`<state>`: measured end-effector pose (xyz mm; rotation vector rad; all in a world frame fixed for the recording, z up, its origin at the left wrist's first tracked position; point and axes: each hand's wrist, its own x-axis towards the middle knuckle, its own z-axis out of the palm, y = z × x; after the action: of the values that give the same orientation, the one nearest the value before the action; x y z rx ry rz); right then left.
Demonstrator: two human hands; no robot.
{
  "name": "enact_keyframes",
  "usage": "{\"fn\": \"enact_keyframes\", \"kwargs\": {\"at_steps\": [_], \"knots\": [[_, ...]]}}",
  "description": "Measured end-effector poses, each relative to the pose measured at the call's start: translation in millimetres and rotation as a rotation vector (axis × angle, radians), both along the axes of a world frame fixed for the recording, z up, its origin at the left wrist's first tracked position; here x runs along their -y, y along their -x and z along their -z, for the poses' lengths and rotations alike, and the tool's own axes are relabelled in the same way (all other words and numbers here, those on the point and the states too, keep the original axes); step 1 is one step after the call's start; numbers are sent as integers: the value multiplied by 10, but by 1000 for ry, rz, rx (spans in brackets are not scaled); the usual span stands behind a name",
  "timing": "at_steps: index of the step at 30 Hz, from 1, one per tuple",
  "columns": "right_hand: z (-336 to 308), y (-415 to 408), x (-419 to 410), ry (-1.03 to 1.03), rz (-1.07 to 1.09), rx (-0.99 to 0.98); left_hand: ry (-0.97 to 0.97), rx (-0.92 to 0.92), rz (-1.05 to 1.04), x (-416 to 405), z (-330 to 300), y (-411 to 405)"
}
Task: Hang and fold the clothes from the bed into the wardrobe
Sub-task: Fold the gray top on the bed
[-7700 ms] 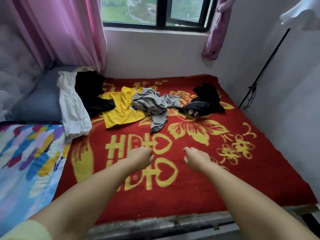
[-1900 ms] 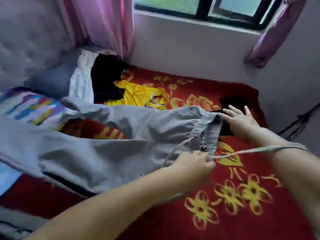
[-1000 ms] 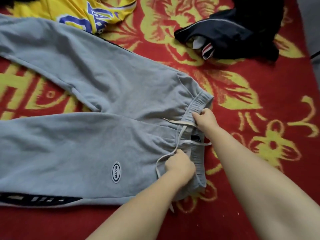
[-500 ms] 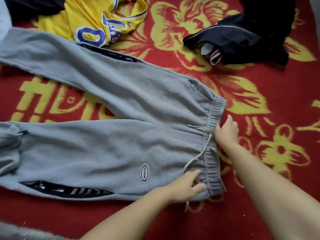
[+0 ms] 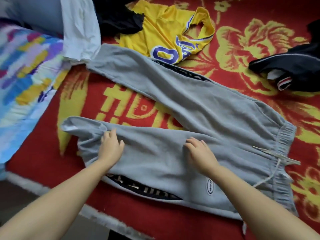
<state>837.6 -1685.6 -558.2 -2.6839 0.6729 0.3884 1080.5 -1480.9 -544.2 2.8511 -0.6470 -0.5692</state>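
Both hands have left the waistband since half a sec ago & slid along the near leg of the grey sweatpants point(image 5: 199, 118). Left hand point(image 5: 110, 148) now lies flat near the cuff end, fingers straight and a bit spread, pressing the cloth where it bunches up. Right hand point(image 5: 199, 151) rests palm-down mid-leg, fingers relaxed, touching fabric, nothing gripped. Hands sit well apart from each other, both on the same leg.

Sweatpants lie spread on the bed, on the red blanket point(image 5: 259, 49) w/ yellow flowers & characters. Waistband point(image 5: 284, 144) is at my right, legs run off to my left in a V. Near cuff is folded over and rumpled just beyond my left fingertips. Drawstring point(image 5: 270, 168) trails loose across the waistband. Oval logo patch point(image 5: 210, 187) sits beside my right forearm. Dark printed stripe shows along the near side seam, another along the far leg's outer edge.

Farther out: yellow jersey point(image 5: 164, 35) w/ purple lettering lies beyond the far leg, its bottom edge touching it. Black garment point(image 5: 117, 19) overlaps the jersey's left side. White garment point(image 5: 81, 28) is next to that, touching the far cuff. Dark jacket point(image 5: 294, 66) w/ striped trim is bunched at far right, apart from the pants. Multicolour quilt point(image 5: 26, 75) at left, grey pillow point(image 5: 39, 13) behind it.
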Motion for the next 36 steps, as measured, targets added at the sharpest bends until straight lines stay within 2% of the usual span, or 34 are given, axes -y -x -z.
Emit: {"fn": "enact_keyframes", "kwargs": {"at_steps": [3, 6, 9, 11, 13, 14, 18, 19, 22, 24, 26, 27, 30, 32, 35, 36], "knots": [[51, -715, -225, 11, 28, 97, -106, 143, 86, -161, 52, -439], [109, -1387, -423, -18, 135, 35, -236, 188, 136, -345, 116, -912], [155, -1922, -654, -109, 216, -147, -340, -52, 50, -732, 186, -1423], [175, -2151, -789, -102, 162, -244, -233, -236, 47, -1086, 178, -1666], [178, -2341, -884, -68, 150, -280, -92, -306, 57, -1524, 55, -1886], [177, -2437, -931, -54, 166, -284, -87, -333, 62, -1805, 0, -2018], [208, -2578, -1010, -57, 213, -374, -456, -534, 161, -2611, -77, -2326], [219, -2608, -1023, -71, 202, -405, -410, -550, 144, -2632, -33, -2375], [223, -2722, -1022, -130, 181, -430, 82, -544, -177, -2256, 108, -2497], [212, -2758, -985, -156, 176, -448, 174, -523, -389, -1903, 228, -2566], [181, -2753, -923, -185, 172, -471, 186, -492, -410, -1651, 361, -2610], [150, -2736, -892, -199, 172, -457, 268, -474, -382, -1557, 379, -2638], [39, -2659, -777, -201, 206, -208, 542, -337, -270, -1363, 272, -2859], [-3, -2608, -714, -189, 245, -87, 567, -205, -236, -1312, 250, -3056], [13, -2616, -562, -190, 210, -196, 370, -142, -296, -1176, 302, -3302], [22, -2639, -491, -155, 229, -164, 327, -117, -311, -1076, 299, -3377]]}}
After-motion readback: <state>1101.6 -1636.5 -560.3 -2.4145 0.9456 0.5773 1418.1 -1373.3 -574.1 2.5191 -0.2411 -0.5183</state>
